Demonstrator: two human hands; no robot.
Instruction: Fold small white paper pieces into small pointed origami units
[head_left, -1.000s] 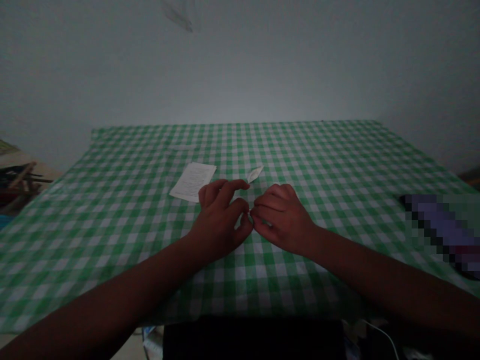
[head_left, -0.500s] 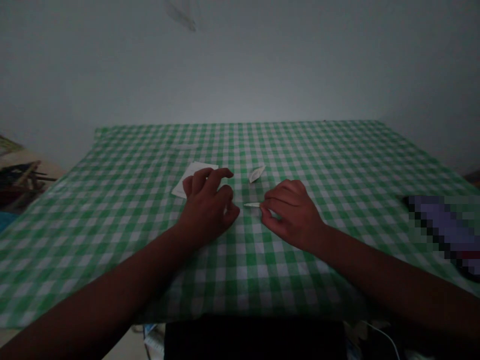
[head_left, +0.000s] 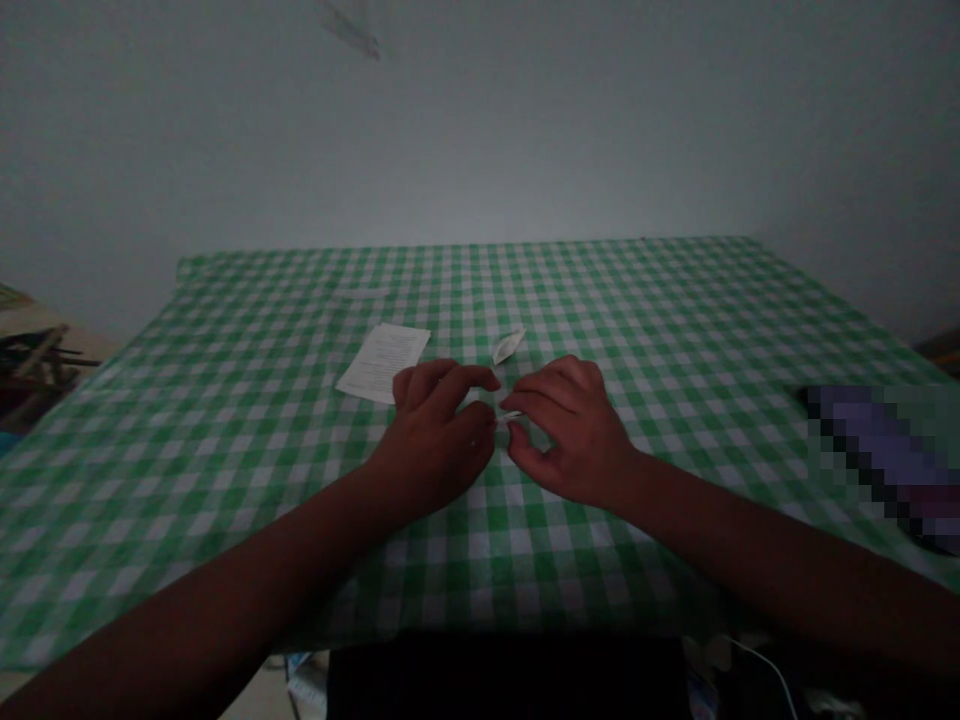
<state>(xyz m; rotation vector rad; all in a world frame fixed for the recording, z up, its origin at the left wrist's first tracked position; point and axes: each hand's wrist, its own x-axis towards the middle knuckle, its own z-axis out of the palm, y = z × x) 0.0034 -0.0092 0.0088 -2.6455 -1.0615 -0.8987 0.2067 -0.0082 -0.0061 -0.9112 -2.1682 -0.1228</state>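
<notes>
Dim grey-white wall point(head_left: 480, 130) is rising behind a wide surface point(head_left: 637, 310), which is wearing a green-and-white checked cloth. White paper sheets covered with printed lines point(head_left: 382, 360) are lying flat on the checks, and they are serving as the landmark for everything else. A small folded piece of white paper, pointed at its ends point(head_left: 509, 345), is resting to the right of the sheets, well apart from them. A flat, dark-edged purplish object point(head_left: 892, 455), blurred into blocks, is sitting far to the right of the sheets and nearer the person.

Just nearer the person than the sheets, the left hand point(head_left: 446, 430) is partly covering their near corner; its thumb and forefinger are coming together and seem to be clamping one end of a slim, pale folded paper strip point(head_left: 511, 414). That strip is lying right of the sheets and nearer the person — between the two hands. The right hand point(head_left: 574, 430) is facing it, thumb and forefinger standing slightly apart around the other end; whether they are touching it is not showing.

Half a second ago only the right hand was pinching the strip; now the left is meeting it — so both hands are probably working the paper together.
</notes>
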